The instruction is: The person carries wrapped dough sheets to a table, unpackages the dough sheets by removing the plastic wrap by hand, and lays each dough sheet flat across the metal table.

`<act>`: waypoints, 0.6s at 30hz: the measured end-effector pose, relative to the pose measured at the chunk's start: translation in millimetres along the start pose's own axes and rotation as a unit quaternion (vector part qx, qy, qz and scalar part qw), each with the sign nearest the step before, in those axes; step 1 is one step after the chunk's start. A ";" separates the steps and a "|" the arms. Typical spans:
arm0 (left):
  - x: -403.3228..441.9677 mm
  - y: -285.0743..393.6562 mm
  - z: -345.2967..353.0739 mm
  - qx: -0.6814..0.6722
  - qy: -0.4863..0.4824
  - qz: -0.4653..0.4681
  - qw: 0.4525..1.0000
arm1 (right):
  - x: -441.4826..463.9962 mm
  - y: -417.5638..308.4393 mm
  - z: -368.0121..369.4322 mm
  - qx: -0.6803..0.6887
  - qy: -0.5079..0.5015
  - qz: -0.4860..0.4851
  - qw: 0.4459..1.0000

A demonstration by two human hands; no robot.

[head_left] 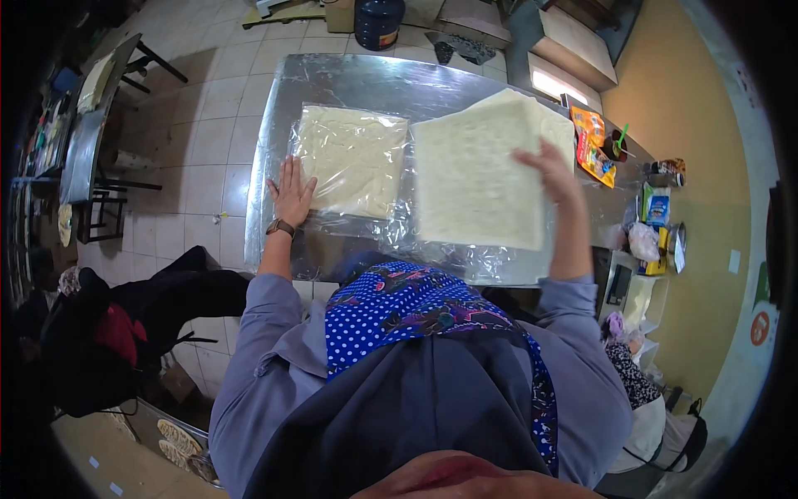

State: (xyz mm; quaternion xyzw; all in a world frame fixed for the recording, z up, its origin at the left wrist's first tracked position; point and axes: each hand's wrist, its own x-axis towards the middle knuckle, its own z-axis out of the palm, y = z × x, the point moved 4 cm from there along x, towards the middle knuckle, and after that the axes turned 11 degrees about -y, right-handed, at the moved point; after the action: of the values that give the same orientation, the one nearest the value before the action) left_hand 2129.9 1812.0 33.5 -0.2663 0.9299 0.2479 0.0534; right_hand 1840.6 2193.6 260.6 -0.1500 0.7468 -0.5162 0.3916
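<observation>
My left hand [292,193] lies flat with spread fingers at the left edge of a pale, dough-like slab [353,158] covered in clear plastic film. The film wrinkles past the slab's lower edge onto the metal table. To the right is a large cream-coloured flat sheet [474,179], smeared by motion along its right side. My right hand [549,170] is closed on that right edge, with fingers over the top face; the thumb is not clearly seen. Beneath the sheet, another pale sheet [559,125] sticks out at the upper right.
The steel table [349,75] has orange packets [592,150] and a dark cup with a green spoon [619,143] on its right side. More packets [657,208] and jars stand by the wall. A blue water jug [379,25] is beyond the table. Dark clothing [108,333] hangs at lower left.
</observation>
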 end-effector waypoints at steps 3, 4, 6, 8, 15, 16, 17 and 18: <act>0.9 -2.1 3.1 0.009 0.013 0.012 1.000 | -41.3 -69.6 -58.3 -0.174 0.061 -0.040 0.982; 0.0 -1.4 3.2 0.023 0.024 0.016 0.999 | -47.0 -83.6 -70.5 -0.230 0.091 -0.030 0.968; -1.1 1.3 2.5 0.021 0.024 0.013 0.999 | -45.0 -96.1 -81.1 -0.352 0.120 -0.031 0.928; -2.6 3.5 1.3 0.020 0.024 0.008 0.999 | -35.7 -97.9 -74.8 -0.468 0.145 -0.032 0.871; -28.1 6.9 -12.4 -0.065 0.129 -0.045 0.988 | 52.9 45.3 60.9 -0.449 0.020 0.068 0.891; -33.7 1.3 -14.6 -0.108 0.164 -0.073 0.978 | 56.3 57.4 94.3 -0.395 -0.060 0.088 0.913; -37.9 -2.2 -16.0 -0.104 0.164 -0.076 0.978 | 64.1 80.2 122.2 -0.353 -0.059 0.085 0.930; -42.0 -7.2 -17.3 -0.115 0.166 -0.102 0.974 | 71.4 103.7 148.3 -0.312 -0.058 0.082 0.945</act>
State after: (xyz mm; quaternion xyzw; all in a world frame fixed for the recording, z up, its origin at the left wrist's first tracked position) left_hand 2170.0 1817.9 55.2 -0.4018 0.8589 0.2987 -0.1076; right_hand 1922.7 2095.6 114.0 -0.2327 0.8561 -0.2143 0.4088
